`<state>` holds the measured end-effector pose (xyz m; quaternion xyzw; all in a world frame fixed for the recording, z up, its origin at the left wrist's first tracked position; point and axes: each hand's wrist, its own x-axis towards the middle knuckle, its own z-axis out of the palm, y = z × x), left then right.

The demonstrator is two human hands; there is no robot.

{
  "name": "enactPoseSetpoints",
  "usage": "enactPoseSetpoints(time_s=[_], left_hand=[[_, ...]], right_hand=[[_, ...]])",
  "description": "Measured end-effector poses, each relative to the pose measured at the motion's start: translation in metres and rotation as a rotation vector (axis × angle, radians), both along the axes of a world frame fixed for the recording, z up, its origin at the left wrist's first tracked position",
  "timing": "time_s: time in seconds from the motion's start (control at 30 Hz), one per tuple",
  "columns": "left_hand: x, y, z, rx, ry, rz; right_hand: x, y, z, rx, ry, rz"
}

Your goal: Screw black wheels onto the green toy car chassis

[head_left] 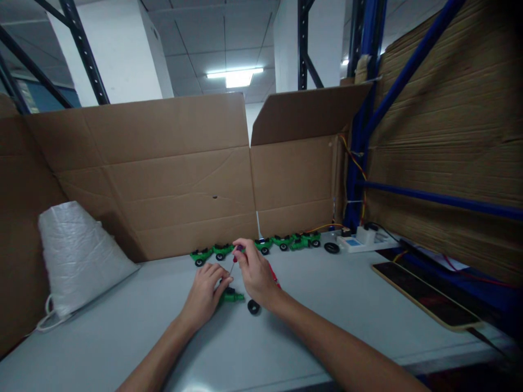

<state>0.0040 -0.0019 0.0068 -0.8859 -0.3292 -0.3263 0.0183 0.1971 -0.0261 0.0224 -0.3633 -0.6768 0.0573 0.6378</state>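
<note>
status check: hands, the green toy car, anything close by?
Left hand pins green toy car to table. Right hand pinches red-handled screwdriver over it. Loose black wheel lies beside right wrist.

dim scene | ceiling lamp glaring | soft shadows | wide-angle bending at edges | corners dark
</note>
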Motion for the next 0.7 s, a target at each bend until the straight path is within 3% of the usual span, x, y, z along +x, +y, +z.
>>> enactPoseSetpoints(time_s=[0.33, 0.7], left_hand=[[0.0005, -0.0014, 0.0023, -0.005, 0.02, 0.019], [0.0004, -0.0026, 0.0047, -0.013, -0.012, 0.017]], right_hand=[[0.0034, 0.0054, -0.0047, -0.113, 0.063, 0.0], [0.0036, 0.0074, -0.0071, -0.143, 0.084, -0.003]])
